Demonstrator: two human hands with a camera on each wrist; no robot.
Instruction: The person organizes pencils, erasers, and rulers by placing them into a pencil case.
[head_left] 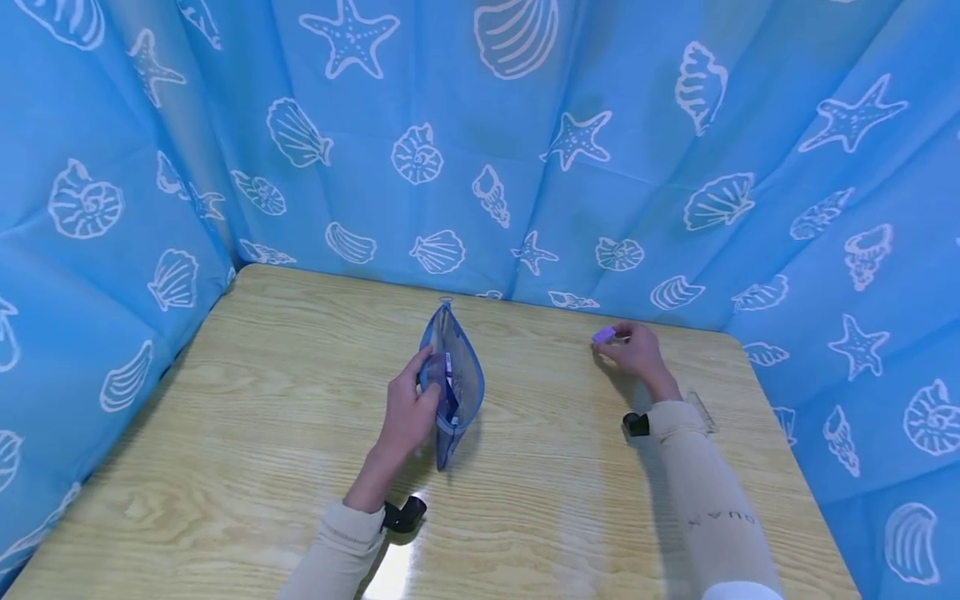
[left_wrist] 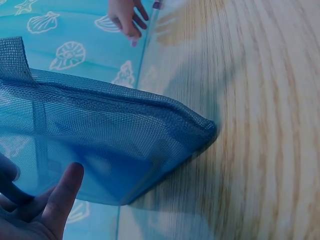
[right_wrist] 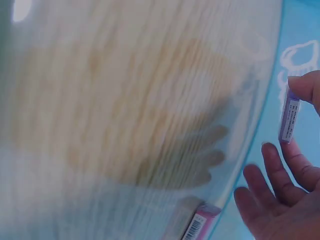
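My left hand (head_left: pixel 411 408) grips the near-left side of a blue mesh pouch (head_left: pixel 471 375), its thumb over the edge. The pouch stands with its mouth spread, and dark blue items with white labels (head_left: pixel 450 379) show inside. In the left wrist view the mesh pouch (left_wrist: pixel 115 125) fills the left half, with fingers (left_wrist: pixel 62 200) against its side. Off to the right, my right hand (head_left: pixel 637 350) pinches a small purple block (head_left: pixel 603 335) near the table's back edge. The right wrist view shows this block (right_wrist: pixel 290 117) between thumb and index fingertips, a printed white label along it.
A clear, flat case (head_left: pixel 702 412) lies by my right wrist. In the right wrist view a pink item with a barcode label (right_wrist: pixel 197 224) lies near the table edge. Blue curtains (head_left: pixel 450 150) with shell prints hang behind and beside the wood-grain table (head_left: pixel 285 375).
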